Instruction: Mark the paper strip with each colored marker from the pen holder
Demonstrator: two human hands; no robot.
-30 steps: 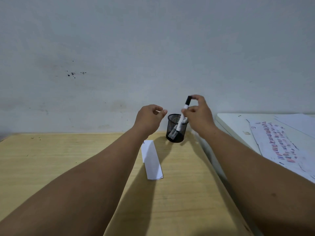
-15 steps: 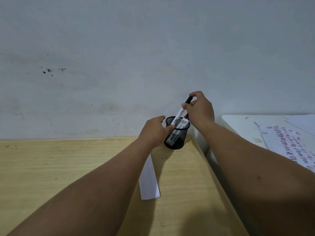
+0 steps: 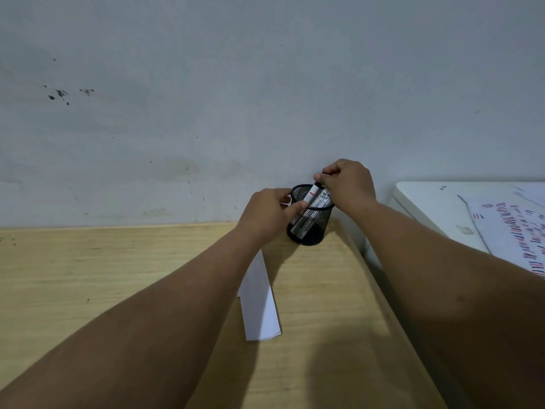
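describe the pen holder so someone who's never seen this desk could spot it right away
Follow the wooden table to its far right corner, where it meets the grey wall. There stands the pen holder, a small black wire-mesh cup with white-barrelled markers leaning inside, the left hand steadying its side and the right hand at the markers' tops. Its black mesh sets it apart from the flat white paper strip lying nearer.

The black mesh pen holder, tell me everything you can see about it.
The pen holder is a small round cup of black wire mesh, metal by its look, with a solid rim and dark base. It stands tilted on the wooden desk, near the far right corner by the wall. White-barrelled markers lean inside it, visible through the mesh. The left hand grips its side, while the right hand pinches a marker top above its rim. A white paper strip lies nearer the person, apart from it.
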